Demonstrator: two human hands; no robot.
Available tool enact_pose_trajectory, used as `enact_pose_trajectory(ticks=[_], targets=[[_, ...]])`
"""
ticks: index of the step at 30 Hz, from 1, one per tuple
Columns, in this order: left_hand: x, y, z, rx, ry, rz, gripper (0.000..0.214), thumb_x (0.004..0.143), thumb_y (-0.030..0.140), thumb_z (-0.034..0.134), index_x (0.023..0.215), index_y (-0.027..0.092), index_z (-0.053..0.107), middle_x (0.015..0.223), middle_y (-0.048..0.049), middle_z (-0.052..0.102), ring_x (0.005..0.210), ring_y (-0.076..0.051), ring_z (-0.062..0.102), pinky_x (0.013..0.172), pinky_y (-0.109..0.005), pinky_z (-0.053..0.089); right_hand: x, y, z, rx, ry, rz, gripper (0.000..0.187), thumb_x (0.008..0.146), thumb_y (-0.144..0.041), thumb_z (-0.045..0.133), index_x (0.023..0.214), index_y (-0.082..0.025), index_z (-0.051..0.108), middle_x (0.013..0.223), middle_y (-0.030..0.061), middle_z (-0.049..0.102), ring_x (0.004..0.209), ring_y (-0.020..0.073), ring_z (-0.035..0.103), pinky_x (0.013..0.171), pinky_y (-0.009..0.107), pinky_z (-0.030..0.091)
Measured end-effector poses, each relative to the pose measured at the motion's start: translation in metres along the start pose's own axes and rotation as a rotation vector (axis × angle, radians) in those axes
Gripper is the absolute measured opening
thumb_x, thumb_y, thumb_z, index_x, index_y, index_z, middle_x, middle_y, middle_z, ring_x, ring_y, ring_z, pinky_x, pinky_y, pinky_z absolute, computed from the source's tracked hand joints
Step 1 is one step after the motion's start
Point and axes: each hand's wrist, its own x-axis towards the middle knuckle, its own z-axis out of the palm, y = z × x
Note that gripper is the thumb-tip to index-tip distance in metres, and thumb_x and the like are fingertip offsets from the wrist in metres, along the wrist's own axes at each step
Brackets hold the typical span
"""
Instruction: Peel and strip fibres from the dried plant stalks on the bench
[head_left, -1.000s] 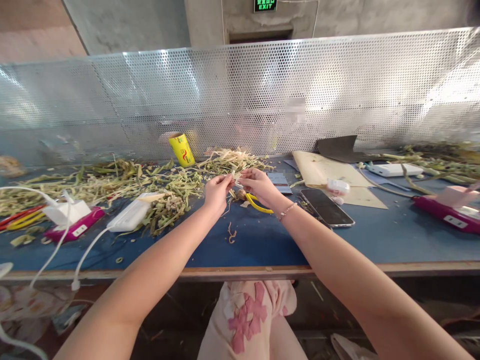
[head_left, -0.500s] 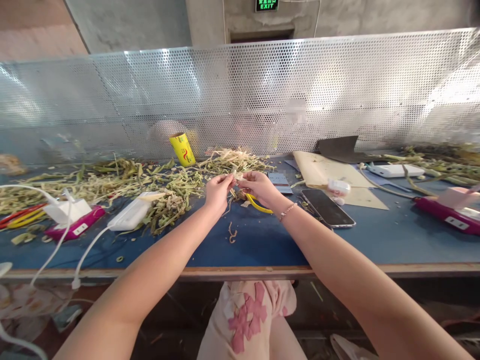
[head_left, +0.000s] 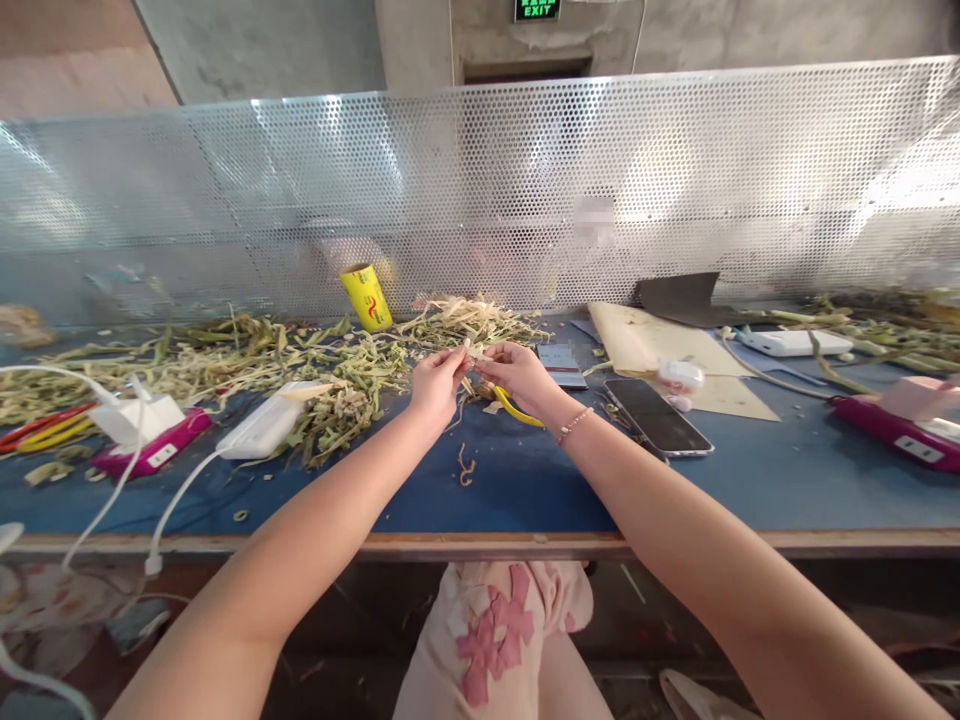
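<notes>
My left hand (head_left: 437, 385) and my right hand (head_left: 517, 375) meet above the blue table. Both pinch a small pale piece of plant (head_left: 472, 350) between their fingertips; its exact kind is too small to make out. Behind them lies a heap of dried pale plant strips (head_left: 469, 320). Under my right hand shows a yellow curved handle (head_left: 519, 408), the rest of that tool hidden. Left of my hands spreads a pile of wilted green leaves and stalks (head_left: 345, 395). A curled brown scrap (head_left: 466, 466) rests on the table below.
A yellow cardboard tube (head_left: 366, 298) stands by the perforated metal screen (head_left: 510, 180). To the right lie a phone (head_left: 658, 415), a small white case (head_left: 681, 376) and a beige sheet (head_left: 652, 345). Purple power strips (head_left: 180, 440), a white power bank (head_left: 270, 420) and cables occupy the left.
Hardly anything differs. Both hands keep their pinch on the pale plant piece in the same place, and the view has shifted very slightly.
</notes>
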Motion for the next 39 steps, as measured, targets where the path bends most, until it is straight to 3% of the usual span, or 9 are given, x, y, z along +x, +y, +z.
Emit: enact_pose_trajectory(ticks=[10, 18, 26, 34, 39], targets=[[-0.0019, 0.0005, 0.0010, 0.041, -0.027, 0.056, 0.015, 0.054, 0.015, 0.073, 0.053, 0.012, 0.059, 0.054, 0.0014, 0.058, 0.057, -0.006, 0.054, 0.068, -0.023, 0.046, -0.0015, -0.0032, 0.0010, 0.059, 0.001, -0.012, 0.028, 0.054, -0.025, 0.074, 0.066, -0.018, 0.050, 0.064, -0.0038, 0.056, 0.065, 0.0066, 0.056, 0.072, 0.023, 0.048], [-0.0012, -0.0025, -0.0005, 0.097, -0.061, 0.154, 0.020, 0.050, 0.023, 0.076, 0.056, 0.013, 0.060, 0.055, 0.0018, 0.059, 0.057, -0.008, 0.056, 0.069, -0.026, 0.046, -0.0028, -0.0044, 0.0010, 0.036, -0.003, -0.019, 0.028, 0.052, -0.025, 0.075, 0.065, -0.017, 0.052, 0.064, -0.0037, 0.054, 0.064, 0.0068, 0.055, 0.070, 0.023, 0.047], [-0.0030, -0.0018, 0.0004, 0.137, -0.060, 0.137, 0.020, 0.050, 0.024, 0.075, 0.056, 0.013, 0.060, 0.056, 0.0006, 0.059, 0.058, -0.009, 0.056, 0.068, -0.026, 0.046, -0.0025, -0.0036, -0.0001, 0.023, 0.035, -0.043, 0.027, 0.051, -0.026, 0.075, 0.065, -0.017, 0.053, 0.064, -0.0035, 0.054, 0.064, 0.0071, 0.055, 0.068, 0.023, 0.047], [-0.0003, -0.0032, -0.0023, 0.228, -0.070, 0.198, 0.020, 0.052, 0.026, 0.074, 0.056, 0.013, 0.060, 0.051, 0.0011, 0.058, 0.052, -0.008, 0.052, 0.060, -0.024, 0.042, 0.0009, -0.0017, -0.0021, 0.027, 0.077, -0.087, 0.035, 0.049, -0.020, 0.075, 0.077, -0.020, 0.053, 0.072, -0.0044, 0.053, 0.066, 0.0072, 0.056, 0.070, 0.024, 0.048], [0.0021, -0.0037, -0.0048, 0.287, -0.073, 0.247, 0.018, 0.052, 0.026, 0.072, 0.056, 0.013, 0.061, 0.051, 0.0006, 0.058, 0.051, -0.009, 0.052, 0.058, -0.024, 0.041, 0.0031, -0.0009, -0.0039, -0.093, 0.062, -0.165, 0.033, 0.050, -0.019, 0.074, 0.080, -0.019, 0.059, 0.076, -0.0028, 0.055, 0.065, 0.0067, 0.054, 0.067, 0.024, 0.047]])
